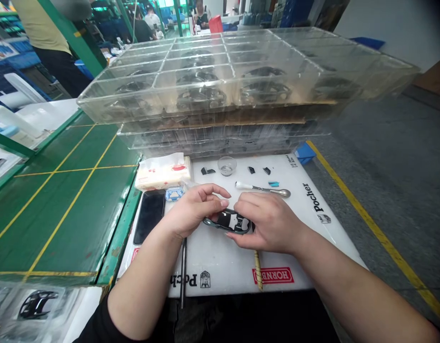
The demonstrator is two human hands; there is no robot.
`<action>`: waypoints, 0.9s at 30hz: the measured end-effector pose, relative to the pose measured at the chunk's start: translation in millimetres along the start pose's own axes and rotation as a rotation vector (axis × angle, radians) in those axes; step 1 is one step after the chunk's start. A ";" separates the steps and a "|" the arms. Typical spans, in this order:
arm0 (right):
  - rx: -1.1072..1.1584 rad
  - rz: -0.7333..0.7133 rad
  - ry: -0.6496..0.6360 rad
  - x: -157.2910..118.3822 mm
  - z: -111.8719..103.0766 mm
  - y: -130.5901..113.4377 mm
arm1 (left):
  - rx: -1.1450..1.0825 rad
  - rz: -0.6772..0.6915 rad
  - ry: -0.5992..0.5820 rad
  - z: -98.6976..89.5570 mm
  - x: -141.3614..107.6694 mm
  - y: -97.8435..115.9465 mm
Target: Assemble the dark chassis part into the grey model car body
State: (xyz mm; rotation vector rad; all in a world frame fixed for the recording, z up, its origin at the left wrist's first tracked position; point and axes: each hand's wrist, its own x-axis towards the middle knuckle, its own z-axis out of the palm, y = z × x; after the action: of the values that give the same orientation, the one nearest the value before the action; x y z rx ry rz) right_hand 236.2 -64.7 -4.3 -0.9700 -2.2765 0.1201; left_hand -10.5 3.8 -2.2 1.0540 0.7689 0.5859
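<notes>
We are holding a glossy black-and-white model car body shell (229, 221) between both hands, around the middle of the white printed work board (220, 267), and handling it closely. Our left hand (196, 209) is curling over the shell's left end, its fingers (213, 190) close together and arching, with the fingertips coming down near the top face. Our right hand (272, 224) is covering the shell's right end, its fingers pressed together and bearing down at an angle. We cannot tell whether the thumbs are pinching underneath, because the hands are hiding them. We also cannot tell whether the shell is touching the board. The shell is showing a dark, teal-tinted rim and a white panel with black shapes, partly masked by our fingers. Along the far edge of the board, a clear glass dish (226, 166) and small black pieces (251, 170) are lying apart, with a small blue piece (273, 184) just beside a white-handled steel spoon-tip tool (263, 190). A black phone (149, 216) is lying at the left edge, and a wooden-handled tool (257, 269) and a dark metal rod (183, 274) are reaching the near edge. Stacked clear plastic trays (205, 71) holding dark car shells are rising beyond the far edge.
</notes>
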 end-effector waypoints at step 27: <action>0.851 0.829 0.199 7.4 -6.1 0.0 | -0.048 0.157 0.089 0.5 3.5 -4.3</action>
State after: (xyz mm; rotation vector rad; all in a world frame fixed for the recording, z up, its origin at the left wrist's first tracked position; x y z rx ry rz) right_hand 236.0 -60.7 4.5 -1.2624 -1.2746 1.1661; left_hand -7.7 4.4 -6.9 1.0550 0.7499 0.7859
